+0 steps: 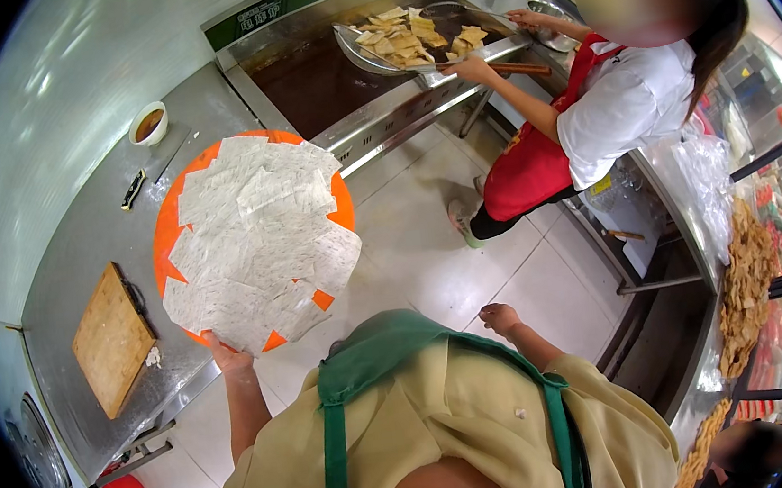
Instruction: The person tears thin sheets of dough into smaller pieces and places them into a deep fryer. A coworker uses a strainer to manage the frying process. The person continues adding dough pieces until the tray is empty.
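My left hand (231,354) grips the near rim of a round orange tray (164,250). Thin, pale, speckled dough sheets (254,237) overlap across the tray and cover most of it. The tray spans the edge of the steel counter and the floor beyond; whether it touches the counter I cannot tell. My right hand (501,319) hangs over the floor at my right side, with fingers curled and no object visible in it. Ahead, a steel electric fryer (318,94) holds dark oil.
A co-worker in a red apron (533,172) holds a wire strainer (371,57) of fried golden sheets (405,35) over the fryer. On the counter (78,255) are a cutting board (112,345), a knife (134,190) and a bowl of brown liquid (148,124). Fried food (746,285) lines the right-hand counter.
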Available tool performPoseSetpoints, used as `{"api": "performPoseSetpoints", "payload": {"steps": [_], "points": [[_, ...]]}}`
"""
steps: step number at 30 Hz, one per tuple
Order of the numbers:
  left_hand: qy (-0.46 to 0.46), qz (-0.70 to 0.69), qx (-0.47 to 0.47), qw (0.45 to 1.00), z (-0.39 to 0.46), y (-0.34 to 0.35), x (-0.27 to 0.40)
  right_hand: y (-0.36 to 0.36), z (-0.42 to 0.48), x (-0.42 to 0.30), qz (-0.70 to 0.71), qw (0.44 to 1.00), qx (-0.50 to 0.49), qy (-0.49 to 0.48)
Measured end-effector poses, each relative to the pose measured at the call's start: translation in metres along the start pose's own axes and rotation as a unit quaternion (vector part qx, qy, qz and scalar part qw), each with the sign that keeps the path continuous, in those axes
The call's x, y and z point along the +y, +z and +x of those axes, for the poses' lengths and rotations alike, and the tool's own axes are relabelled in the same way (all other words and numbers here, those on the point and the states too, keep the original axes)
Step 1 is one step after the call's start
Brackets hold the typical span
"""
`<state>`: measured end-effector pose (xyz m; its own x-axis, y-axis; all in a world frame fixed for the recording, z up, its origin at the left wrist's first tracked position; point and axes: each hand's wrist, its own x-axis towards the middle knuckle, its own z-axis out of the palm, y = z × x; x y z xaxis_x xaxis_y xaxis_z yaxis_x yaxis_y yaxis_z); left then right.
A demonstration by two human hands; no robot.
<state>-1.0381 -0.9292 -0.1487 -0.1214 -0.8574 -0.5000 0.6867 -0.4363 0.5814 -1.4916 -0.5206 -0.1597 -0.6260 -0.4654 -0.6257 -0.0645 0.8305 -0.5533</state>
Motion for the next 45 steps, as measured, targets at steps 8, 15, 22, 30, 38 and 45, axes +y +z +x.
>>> {"api": "performPoseSetpoints", "payload": {"steps": [8, 15, 22, 30, 38, 45], "points": [[-0.007, -0.027, 0.031, 0.999, -0.027, 0.038, 0.002, -0.009, 0.016, 0.013, 0.010, 1.000, -0.005, 0.005], [0.129, 0.080, -0.147, 0.977, -0.018, 0.009, 0.005, -0.017, 0.001, -0.033, -0.047, 0.998, -0.016, -0.037], [0.098, 0.024, 0.033, 0.994, -0.032, 0.023, 0.016, -0.013, 0.038, -0.034, -0.019, 0.997, -0.075, -0.022], [0.078, -0.021, 0.030, 0.996, -0.028, -0.002, 0.015, -0.003, 0.086, -0.069, -0.063, 0.985, -0.089, -0.137], [0.030, -0.052, 0.082, 0.995, -0.031, 0.027, 0.018, 0.031, 0.085, -0.101, -0.132, 0.970, -0.112, -0.171], [-0.071, 0.049, 0.200, 0.976, -0.039, 0.026, 0.040, 0.048, 0.087, -0.154, -0.195, 0.954, -0.097, -0.205]]}}
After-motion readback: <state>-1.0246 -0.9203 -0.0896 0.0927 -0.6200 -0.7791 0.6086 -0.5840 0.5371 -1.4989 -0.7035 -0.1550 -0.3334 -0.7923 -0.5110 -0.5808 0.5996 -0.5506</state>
